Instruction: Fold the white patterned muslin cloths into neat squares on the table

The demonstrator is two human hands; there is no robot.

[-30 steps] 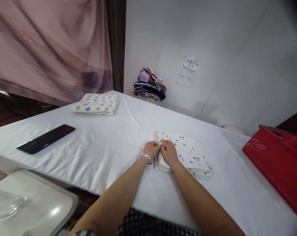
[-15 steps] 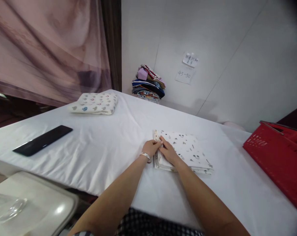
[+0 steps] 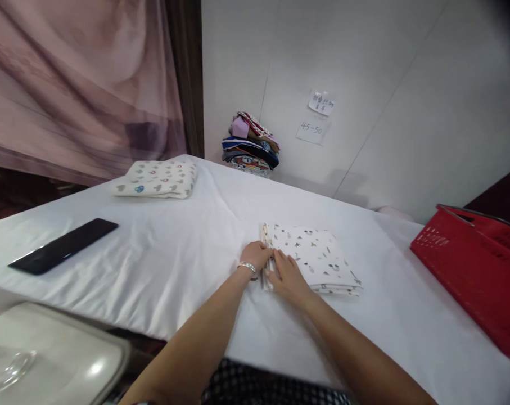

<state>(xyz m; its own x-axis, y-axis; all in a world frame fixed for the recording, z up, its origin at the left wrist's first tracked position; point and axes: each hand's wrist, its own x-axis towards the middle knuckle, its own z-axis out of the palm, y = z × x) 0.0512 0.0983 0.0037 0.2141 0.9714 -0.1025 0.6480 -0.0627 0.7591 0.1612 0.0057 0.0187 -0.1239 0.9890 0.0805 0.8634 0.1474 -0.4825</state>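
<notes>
A folded white cloth (image 3: 317,256) with small grey and brown prints lies flat on the white-covered table (image 3: 174,270). My left hand (image 3: 256,256), with a silver bracelet at the wrist, pinches the layered left edge of this cloth. Fingers apart, my right hand (image 3: 289,277) lies on the cloth's near left part, its fingertips close beside my left hand's. Another folded white cloth (image 3: 157,180), patterned with grey, blue and pink shapes, sits toward the table's far left, away from both hands.
At the left lies a flat black object (image 3: 64,244). A red plastic basket (image 3: 469,275) stands at the right edge. Folded fabrics (image 3: 250,143) are piled by the wall beyond the table. A pale lid with a clear handle (image 3: 56,349) is at the lower left.
My right hand has slid toward me along the cloth's left edge, and its fingers have spread. My left hand stays at that edge. The whole view has shifted slightly.
</notes>
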